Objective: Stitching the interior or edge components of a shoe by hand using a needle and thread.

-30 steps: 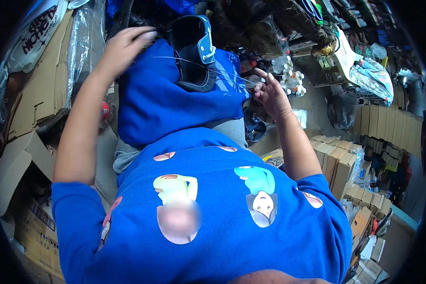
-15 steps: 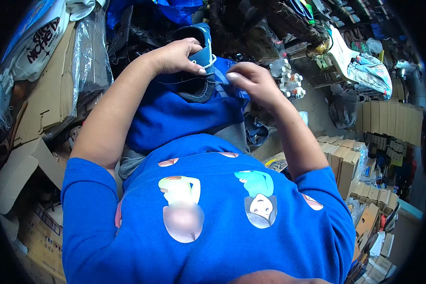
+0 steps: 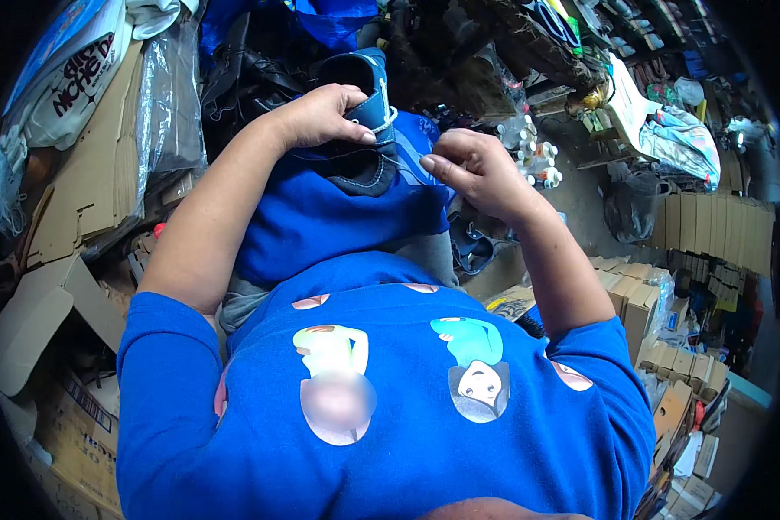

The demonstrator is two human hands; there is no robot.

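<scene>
Upper centre | left hand clamps the blue lace-up shoe, seemingly to steady it | right hand, apart, pinches thin thread, apparently for tension

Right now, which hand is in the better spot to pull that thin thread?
Probably the right hand: it seems to pinch the thread, out to the side of the shoe. The left hand is busy gripping the shoe.

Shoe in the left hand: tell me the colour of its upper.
The shoe's upper is a muted blue, best seen in the head view.
</scene>
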